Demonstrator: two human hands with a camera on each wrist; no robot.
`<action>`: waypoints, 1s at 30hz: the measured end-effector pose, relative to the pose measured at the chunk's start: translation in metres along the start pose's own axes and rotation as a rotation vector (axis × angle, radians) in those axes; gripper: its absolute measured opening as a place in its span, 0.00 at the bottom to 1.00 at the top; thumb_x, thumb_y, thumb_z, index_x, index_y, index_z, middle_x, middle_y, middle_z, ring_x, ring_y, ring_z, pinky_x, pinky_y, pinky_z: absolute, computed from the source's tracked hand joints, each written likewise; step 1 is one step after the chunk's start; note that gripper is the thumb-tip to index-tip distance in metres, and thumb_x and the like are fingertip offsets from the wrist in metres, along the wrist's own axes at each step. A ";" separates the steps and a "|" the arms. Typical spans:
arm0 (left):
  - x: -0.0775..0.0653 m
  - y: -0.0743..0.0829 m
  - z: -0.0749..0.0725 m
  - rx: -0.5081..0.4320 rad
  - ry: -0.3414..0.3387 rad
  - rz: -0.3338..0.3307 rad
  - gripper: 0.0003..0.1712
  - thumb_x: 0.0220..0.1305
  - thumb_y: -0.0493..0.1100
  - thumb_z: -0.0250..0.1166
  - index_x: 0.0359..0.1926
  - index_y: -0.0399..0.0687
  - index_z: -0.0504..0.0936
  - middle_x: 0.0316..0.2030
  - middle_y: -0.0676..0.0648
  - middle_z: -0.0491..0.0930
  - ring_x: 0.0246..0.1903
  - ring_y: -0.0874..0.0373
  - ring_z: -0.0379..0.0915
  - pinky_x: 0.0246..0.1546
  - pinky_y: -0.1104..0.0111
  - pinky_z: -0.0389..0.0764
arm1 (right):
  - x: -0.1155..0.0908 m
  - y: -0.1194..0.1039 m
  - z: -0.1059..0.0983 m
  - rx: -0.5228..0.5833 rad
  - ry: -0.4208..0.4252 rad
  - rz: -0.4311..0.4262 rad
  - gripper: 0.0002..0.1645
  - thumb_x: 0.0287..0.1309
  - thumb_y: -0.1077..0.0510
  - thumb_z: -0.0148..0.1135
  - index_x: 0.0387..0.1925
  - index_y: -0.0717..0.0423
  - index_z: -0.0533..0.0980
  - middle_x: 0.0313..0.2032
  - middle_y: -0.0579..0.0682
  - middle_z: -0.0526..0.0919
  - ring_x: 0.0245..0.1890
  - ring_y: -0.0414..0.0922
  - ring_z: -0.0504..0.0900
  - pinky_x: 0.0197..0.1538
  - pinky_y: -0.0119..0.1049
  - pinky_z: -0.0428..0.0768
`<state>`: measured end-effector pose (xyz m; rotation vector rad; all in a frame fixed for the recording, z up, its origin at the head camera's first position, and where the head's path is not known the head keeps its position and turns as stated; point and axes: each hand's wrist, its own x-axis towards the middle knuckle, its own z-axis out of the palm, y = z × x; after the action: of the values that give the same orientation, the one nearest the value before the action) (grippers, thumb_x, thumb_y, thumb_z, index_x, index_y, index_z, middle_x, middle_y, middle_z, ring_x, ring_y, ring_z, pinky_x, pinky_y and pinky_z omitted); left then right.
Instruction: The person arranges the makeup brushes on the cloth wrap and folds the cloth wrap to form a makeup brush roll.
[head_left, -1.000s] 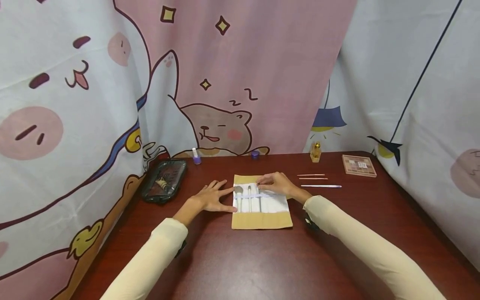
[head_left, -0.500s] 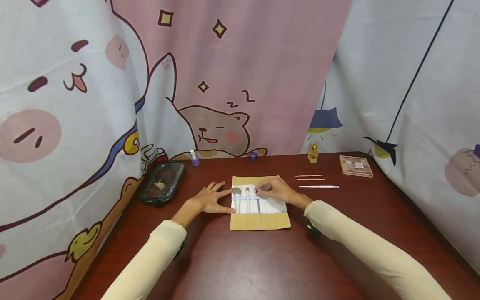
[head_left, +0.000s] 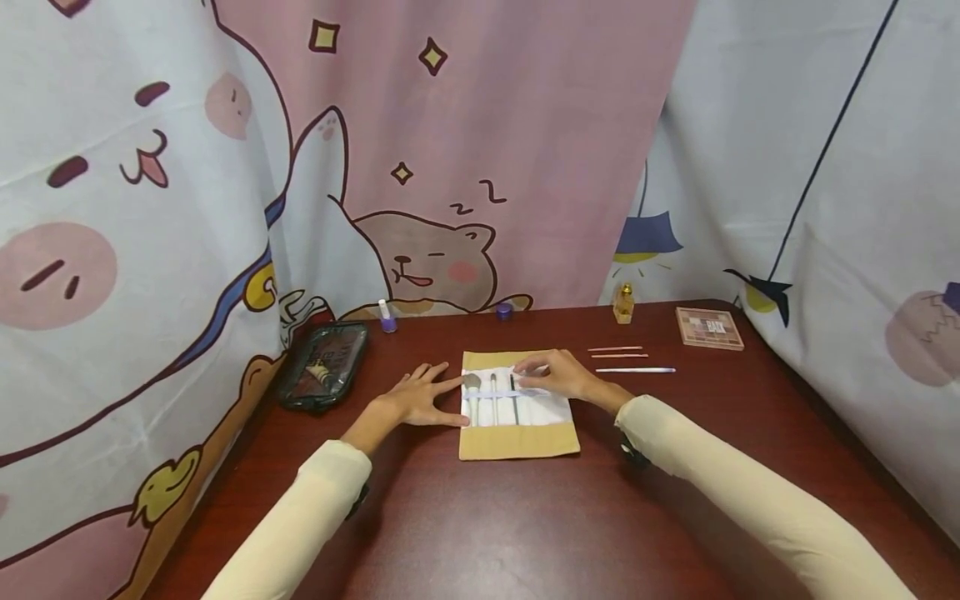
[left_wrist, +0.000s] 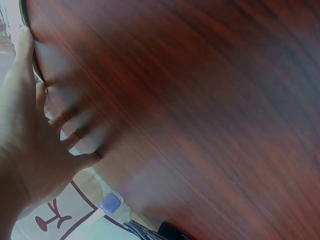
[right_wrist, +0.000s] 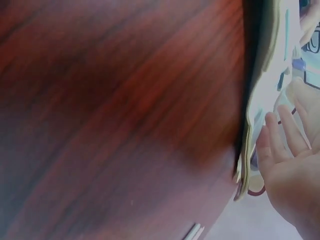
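Note:
A yellow brush roll with a white inside lies unfolded on the table. Under its pale strap sit a large fluffy makeup brush, a slim brush and a dark thin brush, side by side in the left half. My left hand spreads its fingers on the roll's left edge, thumb and index finger touching it. Over the roll's upper right, my right hand hovers beside the dark brush's tip. In the right wrist view its fingers are loosely bent, with nothing between them.
Right of the roll lie two thin pinkish sticks and a white stick. Farther back stand a perfume bottle, a palette, a purple jar and a nail polish bottle. A black clear-topped pouch lies left.
My right hand has let go of the dark brush and shifted slightly right, leaving its tip in view. The left hand stays at the roll's edge.

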<state>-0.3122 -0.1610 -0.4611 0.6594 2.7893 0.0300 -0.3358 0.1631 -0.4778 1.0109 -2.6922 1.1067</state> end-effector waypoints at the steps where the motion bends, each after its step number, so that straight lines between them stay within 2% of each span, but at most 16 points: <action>1: -0.001 0.000 -0.001 -0.002 0.004 0.001 0.58 0.54 0.88 0.54 0.81 0.78 0.53 0.83 0.48 0.44 0.81 0.42 0.39 0.76 0.39 0.49 | 0.000 0.000 -0.003 0.003 -0.003 0.011 0.15 0.62 0.59 0.74 0.50 0.58 0.87 0.47 0.52 0.90 0.48 0.50 0.88 0.51 0.48 0.86; 5: -0.004 0.000 -0.003 -0.009 0.012 0.010 0.57 0.55 0.88 0.54 0.81 0.77 0.54 0.83 0.47 0.45 0.80 0.40 0.39 0.76 0.38 0.49 | -0.001 -0.001 -0.013 0.004 -0.004 0.047 0.16 0.63 0.59 0.74 0.51 0.58 0.87 0.46 0.53 0.91 0.49 0.51 0.88 0.52 0.48 0.86; 11: -0.004 -0.001 -0.001 -0.013 0.005 0.008 0.57 0.55 0.88 0.55 0.81 0.77 0.53 0.83 0.47 0.44 0.81 0.41 0.39 0.76 0.39 0.49 | -0.008 0.007 -0.030 -0.009 0.012 0.044 0.16 0.63 0.59 0.74 0.52 0.59 0.86 0.46 0.56 0.90 0.47 0.52 0.89 0.49 0.51 0.86; 16: -0.001 -0.003 -0.001 -0.013 0.012 0.001 0.58 0.54 0.87 0.56 0.81 0.78 0.53 0.83 0.47 0.44 0.80 0.41 0.39 0.76 0.38 0.49 | -0.018 0.018 -0.047 0.007 0.029 0.063 0.17 0.63 0.61 0.73 0.53 0.60 0.86 0.46 0.57 0.90 0.48 0.54 0.89 0.48 0.53 0.86; 20: 0.000 -0.002 -0.001 -0.004 0.007 0.003 0.57 0.54 0.87 0.56 0.81 0.79 0.52 0.83 0.48 0.43 0.81 0.41 0.38 0.76 0.38 0.49 | -0.028 0.027 -0.060 -0.028 0.051 0.055 0.17 0.63 0.60 0.74 0.52 0.61 0.85 0.45 0.56 0.90 0.48 0.55 0.89 0.49 0.53 0.85; 27: 0.000 -0.001 -0.001 -0.006 0.021 0.030 0.57 0.55 0.87 0.56 0.81 0.77 0.53 0.83 0.47 0.44 0.80 0.40 0.40 0.75 0.38 0.50 | -0.045 0.041 -0.083 -0.068 0.078 0.105 0.17 0.62 0.58 0.75 0.51 0.60 0.86 0.43 0.54 0.91 0.46 0.53 0.89 0.43 0.41 0.87; 30: -0.001 -0.001 0.000 -0.007 0.027 0.035 0.57 0.55 0.87 0.56 0.82 0.77 0.53 0.83 0.47 0.45 0.80 0.41 0.40 0.75 0.38 0.50 | -0.052 0.046 -0.091 -0.099 0.085 0.116 0.17 0.62 0.58 0.75 0.51 0.59 0.86 0.43 0.53 0.91 0.45 0.52 0.89 0.44 0.43 0.87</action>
<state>-0.3123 -0.1624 -0.4610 0.7110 2.8022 0.0565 -0.3389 0.2752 -0.4534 0.7840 -2.7368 0.9976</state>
